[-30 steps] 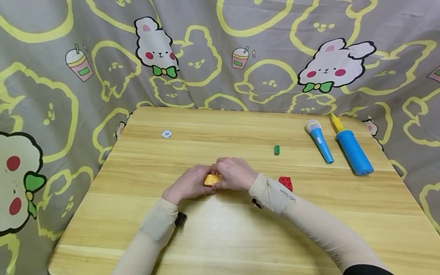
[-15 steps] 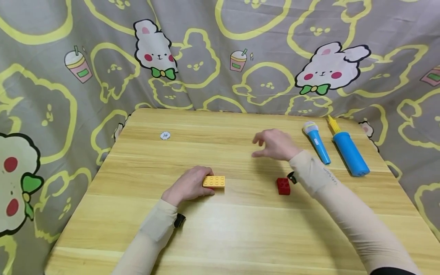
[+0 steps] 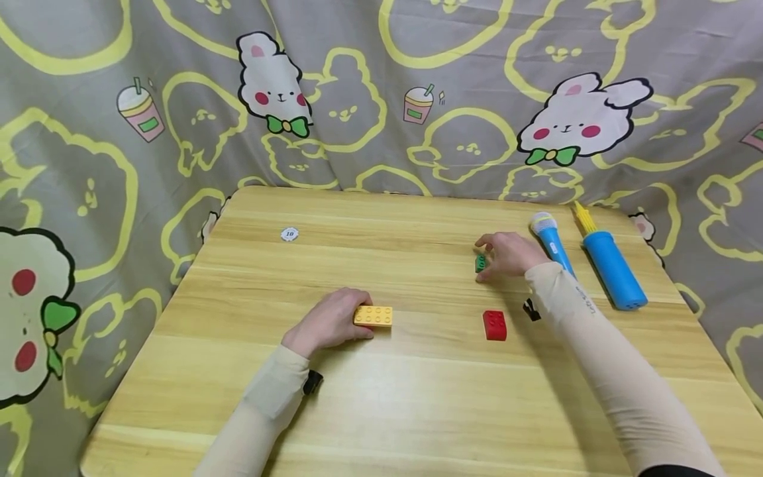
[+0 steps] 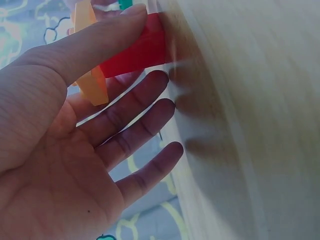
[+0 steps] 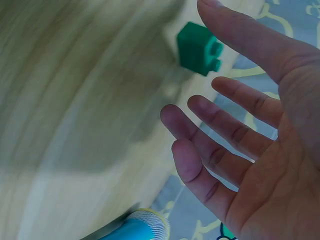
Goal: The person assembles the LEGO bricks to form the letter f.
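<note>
My left hand [image 3: 330, 322] holds two stacked toy building bricks between thumb and forefinger. A yellow brick [image 3: 377, 317] with two rows of studs is on top. Under it, a red brick [image 4: 137, 55] stands on the table in the left wrist view, the thumb lying along its side. The other fingers of that hand are extended. A small green brick [image 5: 196, 48] with two studs sits on the table. My right hand [image 3: 509, 254] reaches over it, thumb and fingers spread on either side. In the right wrist view a gap separates the fingers from this brick.
A loose red brick [image 3: 495, 325] lies below my right forearm. A blue toy microphone [image 3: 554, 245], partly behind the right hand and sleeve, and a blue hand pump [image 3: 614, 268] with a yellow nozzle lie at the right. A round chip [image 3: 289, 234] marked 10 is at the far left.
My right hand has left the yellow brick and moved right and away from me to the green brick. My left hand stays in place on the stacked bricks.
</note>
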Tool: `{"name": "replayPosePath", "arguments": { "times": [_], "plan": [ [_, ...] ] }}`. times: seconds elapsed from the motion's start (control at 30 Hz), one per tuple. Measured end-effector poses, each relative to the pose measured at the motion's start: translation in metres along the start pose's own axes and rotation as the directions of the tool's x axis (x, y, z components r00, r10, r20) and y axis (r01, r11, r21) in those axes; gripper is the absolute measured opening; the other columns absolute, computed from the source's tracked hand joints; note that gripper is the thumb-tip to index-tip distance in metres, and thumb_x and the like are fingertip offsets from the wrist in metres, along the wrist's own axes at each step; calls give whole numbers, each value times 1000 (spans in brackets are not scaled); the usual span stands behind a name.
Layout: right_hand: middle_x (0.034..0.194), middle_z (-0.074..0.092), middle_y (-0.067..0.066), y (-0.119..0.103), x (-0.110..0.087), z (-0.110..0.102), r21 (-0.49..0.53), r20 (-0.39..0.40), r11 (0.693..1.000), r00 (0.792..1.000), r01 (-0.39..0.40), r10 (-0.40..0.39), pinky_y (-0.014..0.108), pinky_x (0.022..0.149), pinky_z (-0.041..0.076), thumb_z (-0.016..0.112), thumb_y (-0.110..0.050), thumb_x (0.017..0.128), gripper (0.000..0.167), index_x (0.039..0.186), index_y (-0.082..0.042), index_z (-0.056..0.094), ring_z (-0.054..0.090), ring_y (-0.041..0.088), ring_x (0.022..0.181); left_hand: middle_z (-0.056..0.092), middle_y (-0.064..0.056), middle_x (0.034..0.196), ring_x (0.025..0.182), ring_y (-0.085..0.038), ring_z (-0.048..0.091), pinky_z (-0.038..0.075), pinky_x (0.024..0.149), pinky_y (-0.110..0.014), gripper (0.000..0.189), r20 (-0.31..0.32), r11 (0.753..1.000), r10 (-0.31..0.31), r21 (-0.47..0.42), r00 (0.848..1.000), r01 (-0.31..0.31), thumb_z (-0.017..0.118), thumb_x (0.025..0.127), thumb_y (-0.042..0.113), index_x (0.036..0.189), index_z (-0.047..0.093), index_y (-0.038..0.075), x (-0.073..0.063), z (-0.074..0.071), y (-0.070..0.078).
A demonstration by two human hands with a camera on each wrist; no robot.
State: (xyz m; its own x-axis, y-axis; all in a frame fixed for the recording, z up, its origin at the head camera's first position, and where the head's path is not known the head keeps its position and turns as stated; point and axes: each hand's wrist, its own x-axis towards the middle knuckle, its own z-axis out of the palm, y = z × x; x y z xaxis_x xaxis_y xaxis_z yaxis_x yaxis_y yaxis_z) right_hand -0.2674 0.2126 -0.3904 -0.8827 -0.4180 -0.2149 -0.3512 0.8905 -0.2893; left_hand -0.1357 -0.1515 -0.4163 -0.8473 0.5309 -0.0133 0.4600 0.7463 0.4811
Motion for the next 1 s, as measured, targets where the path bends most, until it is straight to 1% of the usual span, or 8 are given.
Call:
{"name": "replayPosePath", "arguments": {
  "times": [0.13,0.27,0.53,0.73,1.0],
  "plan": [
    [115,66,17,6,1,6,0,2,1000,1000,12,-12,53,88,45,89,-35,72,74,131,-4,58,59,36,106,63,2,94,88,-16,57,46,82,-37,37,4,1000,-11,-5,1000,11,88,75,26,101,65,11,-1,0,0],
    [115,66,16,4,1,9,8,-1,1000,1000,19,-19,53,88,46,88,-33,74,68,129,-6,59,60,34,104,64,2,95,88,-16,57,46,82,-37,38,0,1000,-22,-6,1000,22,88,75,26,101,65,11,-1,0,0],
    [103,66,9,-1,1,9,-44,-26,999,1000,6,-8,47,81,47,86,-34,76,50,113,-7,67,57,26,89,63,3,94,87,-15,56,46,80,-36,37,1,1000,-24,-14,1000,24,88,75,26,100,65,11,0,1,0],
    [100,66,7,1,3,9,-67,-29,998,1000,2,-4,47,77,48,85,-37,76,49,110,-6,69,57,26,87,62,4,92,86,-15,55,47,79,-36,36,2,999,-35,-23,999,35,88,75,25,99,65,12,1,1,0],
    [99,67,8,0,1,9,-103,-22,995,1000,14,-16,49,79,48,82,-35,80,43,109,-4,70,58,27,87,62,4,93,87,-16,56,47,80,-37,37,4,999,-40,-28,999,41,88,74,24,100,65,11,1,0,1]
  ]
}}
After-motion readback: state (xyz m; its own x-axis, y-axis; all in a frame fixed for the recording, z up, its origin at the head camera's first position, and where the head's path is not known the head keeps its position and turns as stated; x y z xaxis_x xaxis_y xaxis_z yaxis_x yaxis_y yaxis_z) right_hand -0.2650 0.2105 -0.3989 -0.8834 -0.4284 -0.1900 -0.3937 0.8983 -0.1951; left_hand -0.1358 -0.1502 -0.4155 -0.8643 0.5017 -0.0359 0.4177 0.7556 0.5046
